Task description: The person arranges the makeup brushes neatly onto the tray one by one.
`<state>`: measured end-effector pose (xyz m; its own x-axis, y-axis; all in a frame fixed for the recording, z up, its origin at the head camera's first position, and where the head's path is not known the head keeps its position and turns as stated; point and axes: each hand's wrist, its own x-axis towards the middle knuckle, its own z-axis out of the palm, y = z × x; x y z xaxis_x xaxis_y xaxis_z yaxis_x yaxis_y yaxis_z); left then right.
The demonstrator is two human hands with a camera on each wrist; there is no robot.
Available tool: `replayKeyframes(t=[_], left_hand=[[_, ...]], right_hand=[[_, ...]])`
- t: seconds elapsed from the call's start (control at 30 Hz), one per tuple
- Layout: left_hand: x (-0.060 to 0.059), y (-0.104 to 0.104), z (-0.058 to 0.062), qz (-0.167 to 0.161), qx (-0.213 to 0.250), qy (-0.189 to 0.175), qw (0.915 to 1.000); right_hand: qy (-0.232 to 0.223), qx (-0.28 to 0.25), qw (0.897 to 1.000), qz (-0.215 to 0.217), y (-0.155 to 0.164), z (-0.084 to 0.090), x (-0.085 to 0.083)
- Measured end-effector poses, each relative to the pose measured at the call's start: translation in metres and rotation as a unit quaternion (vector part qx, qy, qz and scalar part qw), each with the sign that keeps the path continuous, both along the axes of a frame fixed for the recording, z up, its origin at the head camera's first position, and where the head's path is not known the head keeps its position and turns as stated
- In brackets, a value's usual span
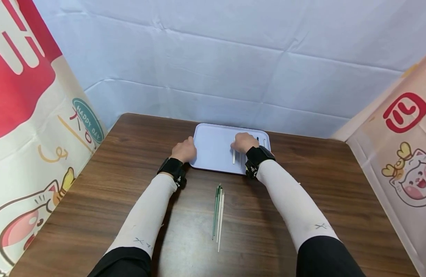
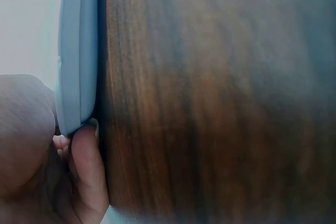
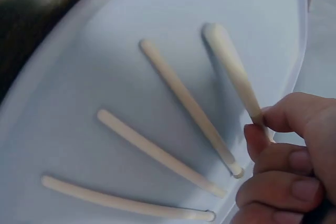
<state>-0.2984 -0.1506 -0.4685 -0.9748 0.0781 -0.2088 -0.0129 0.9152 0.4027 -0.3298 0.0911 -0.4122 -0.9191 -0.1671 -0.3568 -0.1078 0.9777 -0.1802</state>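
Observation:
A pale, shallow tray [image 1: 213, 148] with rounded corners lies on the table. My left hand [image 1: 185, 150] grips its near-left side, a fingertip [image 2: 86, 156] tucked under the rim in the left wrist view. Over the tray's right half, my right hand [image 1: 245, 142] pinches a thin cream stick [image 3: 231, 64] with a rounded end between thumb and forefinger. Three similar sticks [image 3: 189, 106] lie fanned out beside it on the tray floor in the right wrist view. From the head view, the right hand and wrist strap hide part of them.
Nearer the body, a small bundle of green sticks [image 1: 215, 217] and pale sticks [image 1: 221, 221] lies lengthwise on the brown wooden table [image 1: 129, 184]. A white cloth [image 1: 213, 69] hangs behind the table, and printed cloths [image 1: 406, 154] flank it on both sides.

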Motion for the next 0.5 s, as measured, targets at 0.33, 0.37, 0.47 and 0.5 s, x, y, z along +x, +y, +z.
replayKeyframes(t=[0.33,0.37,0.47,0.5], left_hand=[[-0.0007,0.0004,-0.0025,-0.004,-0.002,0.004,1.0000],[-0.0008,0.0003,-0.0025,-0.003,-0.002,0.005,1.0000],[-0.0009,0.0000,-0.0020,-0.002,-0.003,0.007,1.0000],[-0.0008,0.0000,-0.0022,-0.002,-0.004,0.008,1.0000]], right_hand=[[0.015,0.010,1.000,-0.006,0.0011,-0.0105,-0.0061],[0.016,0.010,1.000,-0.005,0.0007,-0.0105,-0.0064],[0.019,0.009,1.000,-0.003,-0.0006,-0.0102,-0.0069],[0.021,0.009,1.000,-0.002,-0.0010,-0.0103,-0.0070]])
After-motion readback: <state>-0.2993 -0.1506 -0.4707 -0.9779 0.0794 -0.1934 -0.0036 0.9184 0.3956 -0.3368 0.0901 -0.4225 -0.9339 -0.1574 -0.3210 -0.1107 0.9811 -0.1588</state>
